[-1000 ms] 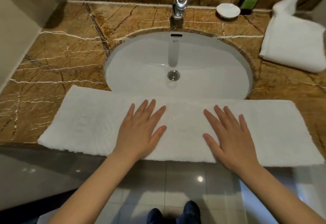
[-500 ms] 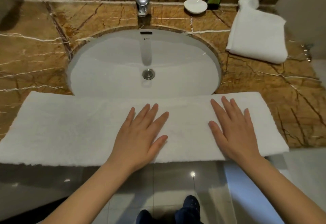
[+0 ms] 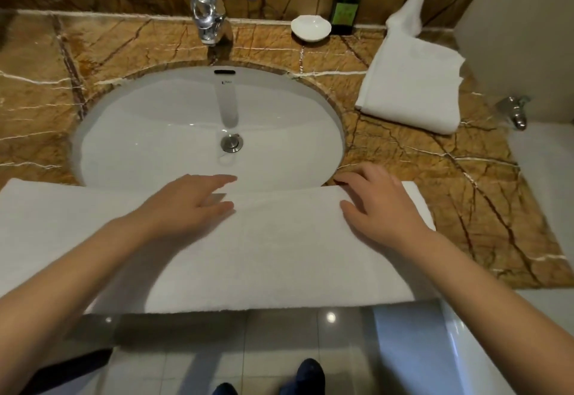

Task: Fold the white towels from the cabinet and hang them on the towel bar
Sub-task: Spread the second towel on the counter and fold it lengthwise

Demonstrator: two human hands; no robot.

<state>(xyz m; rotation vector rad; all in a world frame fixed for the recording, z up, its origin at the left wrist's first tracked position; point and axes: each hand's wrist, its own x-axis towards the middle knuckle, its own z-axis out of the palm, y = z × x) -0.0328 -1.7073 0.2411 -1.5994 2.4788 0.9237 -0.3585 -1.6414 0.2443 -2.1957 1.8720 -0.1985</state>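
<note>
My left hand [image 3: 186, 208] and right hand [image 3: 383, 208] have moved up from the middle of the towel [image 3: 279, 255] to its far edge, at the near rim of the sink [image 3: 155, 133]. The left lies released, fingers straight, tips out over the sink. The right's fingers curl at that edge; I cannot tell whether they grasp it. The towel lies flat along the table [image 3: 450, 208] in front of the sink. A folded towel [image 3: 413, 84] sits right of the sink, and a faucet [image 3: 208, 12] stands behind it.

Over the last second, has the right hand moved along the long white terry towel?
Yes. The right hand moved right, past the white oval sink's right rim, reaching the towel's far edge.
</note>
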